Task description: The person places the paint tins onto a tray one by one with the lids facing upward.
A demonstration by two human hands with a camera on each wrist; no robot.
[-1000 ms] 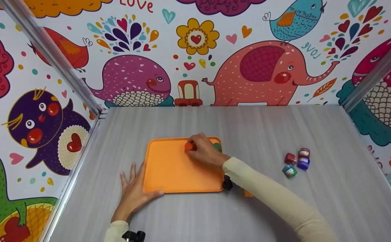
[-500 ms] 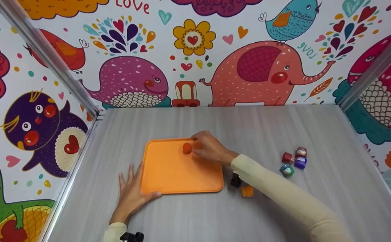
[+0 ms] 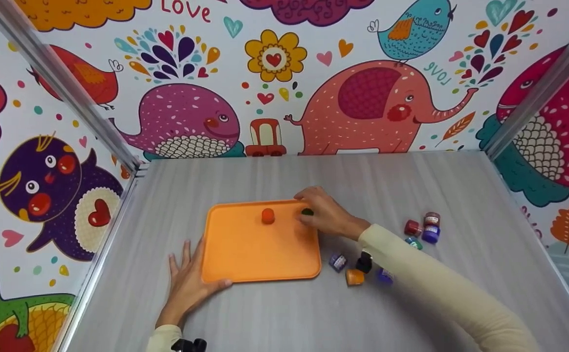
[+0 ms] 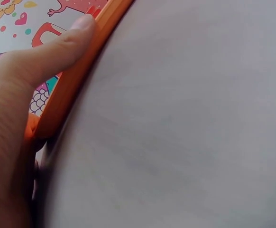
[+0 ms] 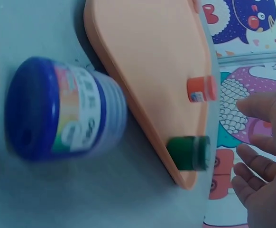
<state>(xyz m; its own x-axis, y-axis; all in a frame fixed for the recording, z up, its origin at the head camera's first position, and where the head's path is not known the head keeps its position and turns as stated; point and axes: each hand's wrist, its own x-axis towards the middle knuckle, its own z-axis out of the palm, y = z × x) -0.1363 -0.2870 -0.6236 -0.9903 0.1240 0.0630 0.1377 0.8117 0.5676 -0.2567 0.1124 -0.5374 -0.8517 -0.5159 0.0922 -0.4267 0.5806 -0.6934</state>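
Note:
An orange tray (image 3: 245, 252) lies on the table. My left hand (image 3: 189, 278) rests at its near left corner, fingers spread along the side and thumb along the front edge; in the left wrist view the thumb (image 4: 57, 54) lies on the rim. A small orange-red paint jar (image 3: 268, 216) stands on the tray toward the back. Farther right, at the back right corner, stands a green paint jar (image 5: 188, 153), partly hidden by my right hand (image 3: 328, 212) in the head view. That hand has relaxed fingers with nothing in them, and the right wrist view shows it apart from both jars.
Right of the tray lie a purple jar (image 3: 338, 262), an orange jar (image 3: 355, 277) and a blue jar (image 3: 385, 275) beneath my right forearm. Farther right sit a red jar (image 3: 413, 228), a brownish jar (image 3: 431, 219), another blue jar (image 3: 431, 234) and a teal jar (image 3: 413, 243). Patterned walls border the table.
My right hand has let go of the orange-red jar and drawn away to the right, uncovering the jars near the tray. My left hand stays at the tray's corner.

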